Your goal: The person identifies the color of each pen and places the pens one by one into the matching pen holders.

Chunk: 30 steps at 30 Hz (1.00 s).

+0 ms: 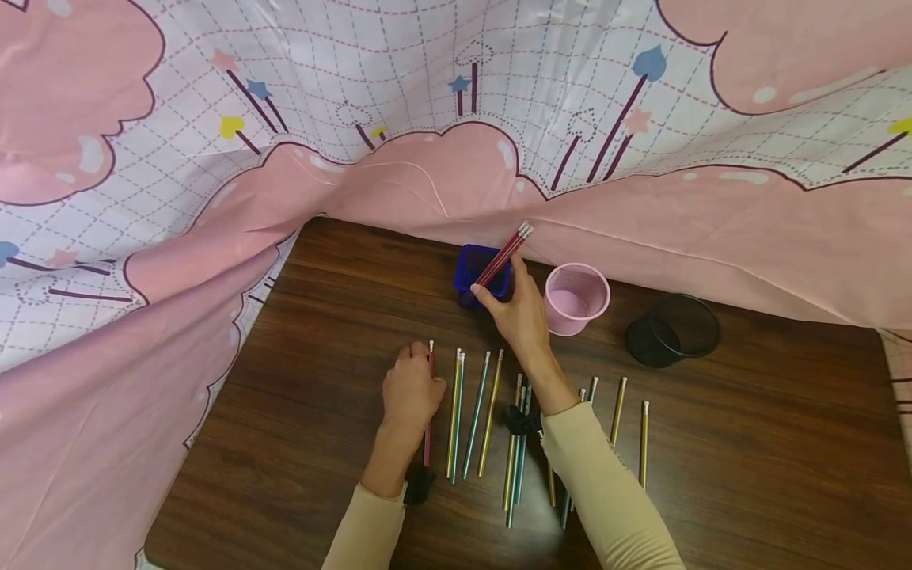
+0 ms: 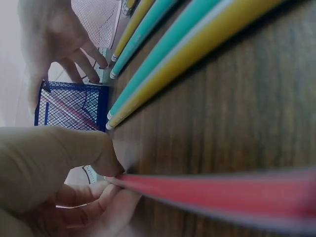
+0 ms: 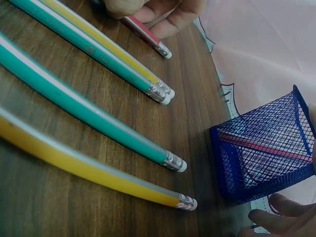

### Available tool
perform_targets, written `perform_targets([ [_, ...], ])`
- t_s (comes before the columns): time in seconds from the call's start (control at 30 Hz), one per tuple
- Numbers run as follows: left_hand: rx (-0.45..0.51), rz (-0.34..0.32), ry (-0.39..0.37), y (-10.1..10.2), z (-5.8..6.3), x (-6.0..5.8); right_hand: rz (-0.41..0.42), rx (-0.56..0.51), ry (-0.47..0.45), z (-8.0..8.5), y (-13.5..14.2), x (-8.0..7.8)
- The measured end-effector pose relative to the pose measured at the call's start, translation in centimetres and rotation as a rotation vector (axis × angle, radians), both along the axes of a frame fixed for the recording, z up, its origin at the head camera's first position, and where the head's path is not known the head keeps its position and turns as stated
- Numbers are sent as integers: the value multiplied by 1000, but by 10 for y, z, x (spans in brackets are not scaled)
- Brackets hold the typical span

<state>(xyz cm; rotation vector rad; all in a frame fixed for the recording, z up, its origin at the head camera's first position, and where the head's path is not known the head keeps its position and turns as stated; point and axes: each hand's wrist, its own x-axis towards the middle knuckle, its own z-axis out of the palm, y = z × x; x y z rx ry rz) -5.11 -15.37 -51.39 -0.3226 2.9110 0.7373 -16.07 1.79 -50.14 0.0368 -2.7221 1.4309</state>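
Note:
My left hand (image 1: 413, 386) pinches a red pencil (image 1: 427, 443) near its eraser end; that pencil lies along the wooden table at the left of a spread of pencils. At the blue mesh pencil holder (image 1: 466, 265), my right hand (image 1: 523, 317) holds red pencils (image 1: 504, 257) between thumb and forefinger. Their lower parts slant inside the holder and their eraser ends stick out above it. In the right wrist view the mesh of the holder (image 3: 261, 148) shows the red through it. Some right fingers extend outside the holder's wall.
Yellow and green pencils (image 1: 473, 416) lie between and beyond my arms, several partly under the right sleeve (image 1: 598, 475). Right of the blue holder stand a pink mesh cup (image 1: 575, 297) and a black mesh cup (image 1: 659, 340). A patterned cloth (image 1: 427, 174) hangs behind the table (image 1: 285, 419).

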Motion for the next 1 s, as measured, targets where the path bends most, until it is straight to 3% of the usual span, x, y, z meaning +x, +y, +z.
perform_targets([
  [0.2,111,19,23,-10,-5,-1,9,-12,0,0,0,0],
  [0.4,435,79,-17,-27,-9,-2,2,-6,4,0,0,0],
  [0.5,520,104,-30,-31,-9,-3,4,0,10,0,1,-1],
  [1.0,617,63,104,-29,-2,-8,5,-28,13,0,1,0],
])
